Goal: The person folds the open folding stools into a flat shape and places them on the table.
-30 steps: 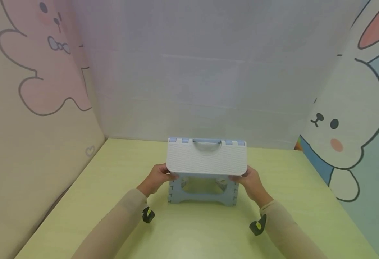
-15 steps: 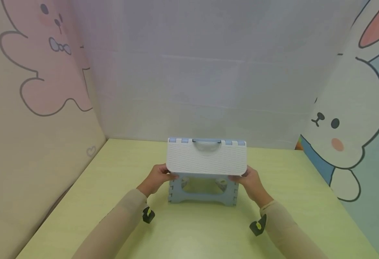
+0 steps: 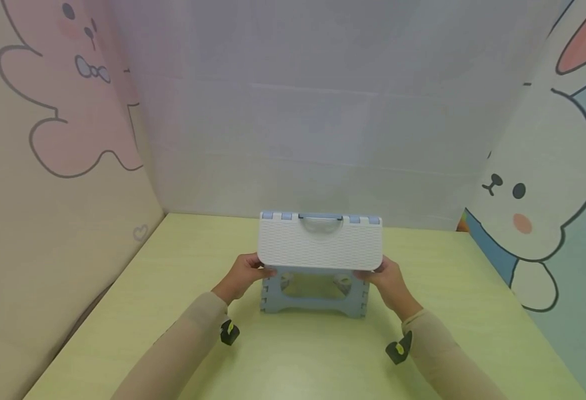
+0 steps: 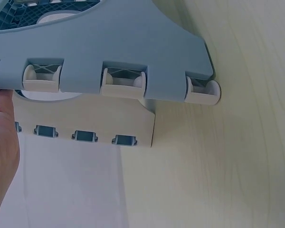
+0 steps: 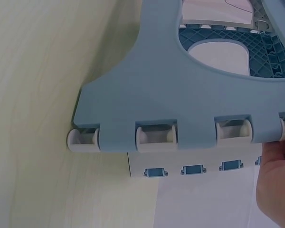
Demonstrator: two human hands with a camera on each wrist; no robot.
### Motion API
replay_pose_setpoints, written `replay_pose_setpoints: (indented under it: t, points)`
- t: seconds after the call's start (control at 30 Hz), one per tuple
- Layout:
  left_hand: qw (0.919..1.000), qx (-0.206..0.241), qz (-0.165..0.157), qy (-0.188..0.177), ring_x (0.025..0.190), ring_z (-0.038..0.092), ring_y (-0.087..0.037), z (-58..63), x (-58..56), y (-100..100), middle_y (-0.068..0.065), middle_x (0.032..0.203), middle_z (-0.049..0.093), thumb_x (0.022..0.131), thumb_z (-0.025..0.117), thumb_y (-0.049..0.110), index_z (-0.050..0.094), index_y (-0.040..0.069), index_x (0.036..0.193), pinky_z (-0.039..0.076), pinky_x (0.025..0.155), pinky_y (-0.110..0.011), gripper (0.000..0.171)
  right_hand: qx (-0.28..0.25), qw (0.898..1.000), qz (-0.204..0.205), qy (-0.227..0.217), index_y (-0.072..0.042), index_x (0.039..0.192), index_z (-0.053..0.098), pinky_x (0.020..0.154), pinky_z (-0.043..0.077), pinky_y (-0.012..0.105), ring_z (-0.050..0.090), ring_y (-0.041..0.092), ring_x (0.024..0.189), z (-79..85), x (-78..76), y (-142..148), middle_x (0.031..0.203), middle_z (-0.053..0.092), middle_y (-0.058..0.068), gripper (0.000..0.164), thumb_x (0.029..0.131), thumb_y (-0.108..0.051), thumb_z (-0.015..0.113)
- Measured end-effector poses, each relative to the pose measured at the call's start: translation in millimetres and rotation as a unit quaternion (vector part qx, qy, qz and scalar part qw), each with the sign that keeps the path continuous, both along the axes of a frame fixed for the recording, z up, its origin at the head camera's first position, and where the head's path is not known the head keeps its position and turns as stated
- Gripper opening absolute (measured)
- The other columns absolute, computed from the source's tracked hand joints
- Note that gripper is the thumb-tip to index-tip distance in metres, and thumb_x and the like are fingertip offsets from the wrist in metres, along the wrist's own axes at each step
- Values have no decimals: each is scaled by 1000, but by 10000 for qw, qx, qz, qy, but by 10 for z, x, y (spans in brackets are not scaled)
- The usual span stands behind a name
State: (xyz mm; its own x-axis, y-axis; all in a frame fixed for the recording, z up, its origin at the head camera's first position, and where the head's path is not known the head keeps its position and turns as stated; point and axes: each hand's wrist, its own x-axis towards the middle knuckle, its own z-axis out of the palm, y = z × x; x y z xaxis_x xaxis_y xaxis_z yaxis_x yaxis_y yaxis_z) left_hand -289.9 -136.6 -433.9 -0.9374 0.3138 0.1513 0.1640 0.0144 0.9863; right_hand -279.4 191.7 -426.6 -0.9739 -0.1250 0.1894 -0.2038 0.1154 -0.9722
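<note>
A folding step stool [image 3: 320, 244] stands unfolded on the table in the head view. Its white top is textured, with pale blue hinge pieces and a carry handle along the far edge. Light blue legs [image 3: 313, 304] with a large cut-out show below it. My left hand [image 3: 240, 276] grips the stool's left side just under the top, thumb on the front leg panel. On the opposite side my right hand [image 3: 390, 280] holds it the same way. The top hides several fingertips of both hands. In the wrist views, blue leg panels [image 4: 128, 42] with white hinge knuckles fill the upper part.
The pale yellow-green table [image 3: 293, 361] extends around the stool and meets a plain whitish back wall [image 3: 318, 122]. Cartoon-printed side walls [image 3: 73, 222] rise left and right. A small black device [image 3: 229, 332] sits at the left wrist, and another black device [image 3: 399, 348] at the right.
</note>
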Motion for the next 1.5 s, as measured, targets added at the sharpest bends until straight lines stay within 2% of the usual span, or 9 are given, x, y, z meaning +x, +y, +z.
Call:
replay_pose_setpoints:
  t: [0.2, 0.27, 0.47, 0.63, 0.73, 0.97, 1.33, 1.5]
  points:
    - [10000, -80, 27, 21, 90, 58, -13, 2, -5, -6, -18, 114, 65, 83, 64, -12, 54, -17, 121, 51, 81, -31, 40, 121, 9999, 10, 47, 18, 121, 51, 80, 49, 24, 60, 3, 93, 12, -4, 14, 114, 64, 18, 44, 80, 8, 66]
    - [10000, -92, 21, 29, 90, 58, -13, 8, -8, -4, -17, 114, 66, 83, 64, -12, 55, -16, 121, 51, 81, -31, 40, 107, 9999, 23, 69, 18, 121, 51, 80, 49, 24, 60, 3, 94, 11, -10, 21, 113, 65, 16, 45, 80, 8, 66]
    - [10000, -21, -53, -54, 86, 56, -12, -13, -12, 2, -5, 104, 69, 82, 65, -10, 55, -17, 120, 51, 78, -28, 40, 1, 9999, 86, 98, 18, 122, 50, 80, 49, 24, 60, 4, 94, -20, 16, 39, 105, 67, -1, 45, 81, 8, 67]
    - [10000, -54, -42, -18, 91, 57, -13, -43, -13, -9, -16, 114, 66, 83, 65, -9, 55, -16, 121, 51, 81, -31, 40, -2, 9999, 99, 68, 18, 121, 50, 79, 49, 25, 60, 5, 93, -34, 17, 37, 106, 67, 2, 44, 82, 6, 66]
    - [10000, -51, -28, 25, 92, 58, -13, -54, -22, -13, -20, 116, 64, 83, 65, -10, 55, -16, 121, 51, 81, -31, 40, 22, 9999, 89, 56, 18, 120, 51, 79, 50, 24, 61, 5, 93, -36, 1, 33, 104, 67, -1, 43, 82, 6, 66]
    - [10000, -21, 17, -51, 92, 58, -12, -63, -24, -4, -18, 116, 65, 83, 65, -10, 56, -16, 120, 51, 81, -31, 39, -14, 9999, 105, 24, 18, 119, 51, 79, 49, 24, 61, 5, 92, -31, -3, 29, 101, 67, -5, 43, 81, 7, 66]
    - [9999, -74, 52, -85, 93, 58, -13, -59, 1, -5, -19, 117, 64, 83, 65, -8, 55, -15, 121, 51, 83, -33, 39, 14, 9999, 114, 0, 18, 120, 51, 80, 49, 25, 60, 5, 93, -14, 13, 26, 108, 66, 5, 43, 82, 7, 66]
    - [10000, -17, 30, -43, 93, 58, -12, -43, 3, -13, -19, 117, 64, 83, 64, -9, 55, -15, 121, 50, 82, -32, 39, -12, 9998, 171, 88, 19, 120, 50, 80, 49, 25, 60, 5, 93, -5, 13, 19, 103, 67, -3, 43, 82, 8, 65]
